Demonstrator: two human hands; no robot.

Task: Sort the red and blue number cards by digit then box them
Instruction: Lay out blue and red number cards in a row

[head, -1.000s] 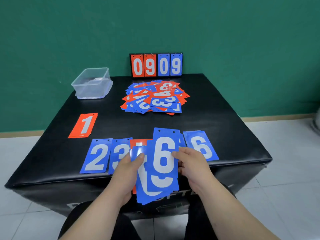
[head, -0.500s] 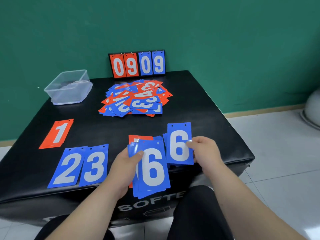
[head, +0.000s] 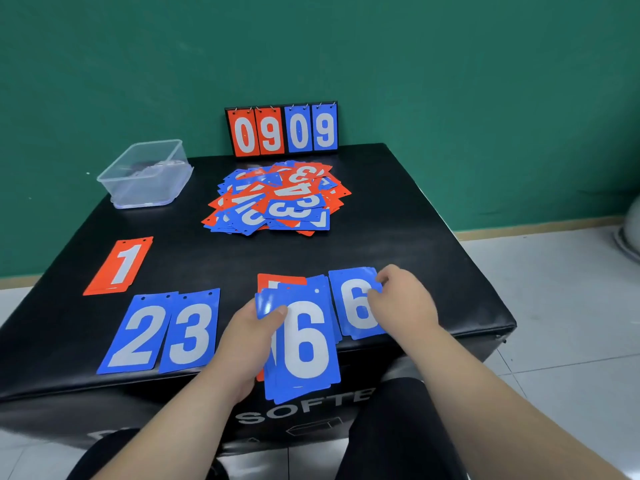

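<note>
Currently my left hand (head: 247,336) grips a fanned stack of blue cards (head: 304,344) with a 6 on top, thumb curled over its upper left corner. The stack hangs out past the near edge of the black padded block (head: 398,220). My right hand (head: 403,306) pinches the right side of a blue 6 card (head: 353,306) just right of the stack, at the block's near edge; I cannot tell whether it lies flat. A red card (head: 280,280) peeks out behind the stack. Along the block's near-left edge lie a blue 2 card (head: 136,336) and a blue 3 card (head: 190,332), edges touching, with a red 1 card (head: 119,266) further in. A loose pile of red and blue cards (head: 277,199) sits toward the block's far edge. A clear plastic box (head: 145,174) sits at its far-left corner, and a flip scoreboard (head: 281,129) stands at the far edge.
</note>
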